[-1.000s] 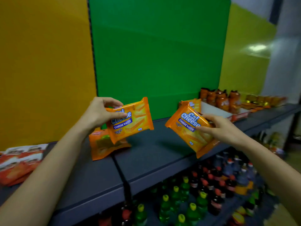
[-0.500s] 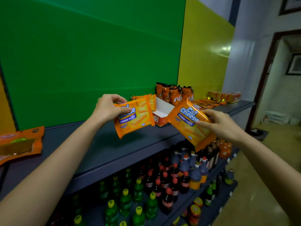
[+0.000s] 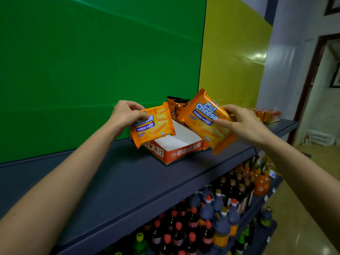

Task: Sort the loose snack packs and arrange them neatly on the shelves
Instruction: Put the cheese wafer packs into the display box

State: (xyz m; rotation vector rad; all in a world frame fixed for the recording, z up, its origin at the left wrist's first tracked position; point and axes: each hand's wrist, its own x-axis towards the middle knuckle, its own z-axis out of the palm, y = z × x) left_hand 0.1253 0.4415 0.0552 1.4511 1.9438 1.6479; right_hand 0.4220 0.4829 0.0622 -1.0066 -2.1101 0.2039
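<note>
**Two Cal Cheese packs held over the display carton**

The landmark is the red-and-white display carton [image 3: 176, 153], which sits on the dark blue shelf [image 3: 114, 183] in front of the green back panel [image 3: 92, 61]. Its near part shows a bare white floor; at its far end stand a few dark orange snack packs [image 3: 175, 104], upright against the panel.

The left hand [image 3: 125, 115] holds a Cal Cheese wafer pack [image 3: 153, 126] above the carton's left edge. Its fingers [image 3: 136, 115] are closed on the pack's upper left corner, thumb on the printed face, and the pack hangs tilted with its lower edge just over the carton's rim.

The right hand [image 3: 241, 124] holds a second Cal Cheese wafer pack [image 3: 204, 122] above the carton's right side. Its fingers [image 3: 228, 109] are clamped on the pack's right edge, thumb across the front, and the pack leans steeply, top corner pointing up toward the yellow panel [image 3: 233, 52]. The two packs are apart, with the carton's open white interior showing between them.

Farther right of the carton on the same shelf lies a row of red and gold packs [image 3: 266, 115]. Below the carton, the lower shelf is crowded with capped drink bottles [image 3: 207, 218].
</note>
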